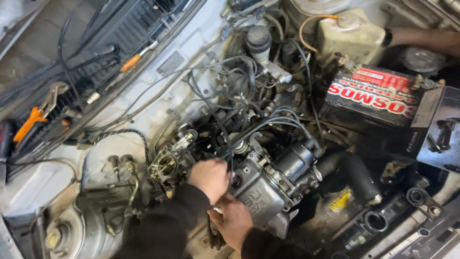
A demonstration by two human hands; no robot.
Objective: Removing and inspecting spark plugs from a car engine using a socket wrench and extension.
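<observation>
The view looks down into an open engine bay; both hands work at its near edge, close to the middle. The left hand [209, 177] is curled into a loose fist, knuckles up, fingers pressed together and tucked down into the gap between the carburettor [165, 165] and the grey valve cover [258, 192]; what they pinch is hidden beneath the hand. The right hand [233, 220] sits just below it, touching the near end of the valve cover, fingers bent under and out of sight; whether it grips anything I cannot tell. Black ignition leads [268, 125] fan out from the distributor [299, 160] and run over the cover towards the left hand. The step in hand looks like loosening or seating a small fitting low beside the cover, by feel rather than by sight; the next move calls for a firm pinch in a cramped gap and care not to drag the leads. At the far right corner stands a battery [378, 93] with a pale reservoir [352, 36] behind it, where another person's forearm [426, 38] reaches in; orange-handled pliers [36, 115] and a screwdriver [136, 57] rest along the far left edge.
</observation>
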